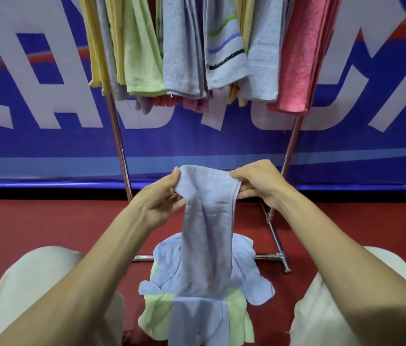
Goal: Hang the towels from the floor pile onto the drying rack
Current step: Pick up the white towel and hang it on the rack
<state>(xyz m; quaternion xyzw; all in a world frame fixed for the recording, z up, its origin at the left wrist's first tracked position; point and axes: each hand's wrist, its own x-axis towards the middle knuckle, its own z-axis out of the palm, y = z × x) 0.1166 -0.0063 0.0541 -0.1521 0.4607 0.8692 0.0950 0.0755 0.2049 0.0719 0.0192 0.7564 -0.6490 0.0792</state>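
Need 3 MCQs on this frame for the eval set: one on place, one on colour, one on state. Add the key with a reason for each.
1. Where does the floor pile lie?
A. Between the person's knees, at the foot of the drying rack
B. On a chair
C. Behind the banner

2. What colour is the towel at the rack's right end?
A. Black
B. Pink
C. White

3. How is the light blue towel held?
A. Draped over one forearm
B. Lying flat on the ground
C. The left hand and the right hand both pinch its top edge

Key:
1 A: the pile sits on the red floor between both knees, by the rack's base bar.
2 B: pink cloth hangs at that end.
3 C: both hands pinch the edge, and the rest hangs down in front of the pile.
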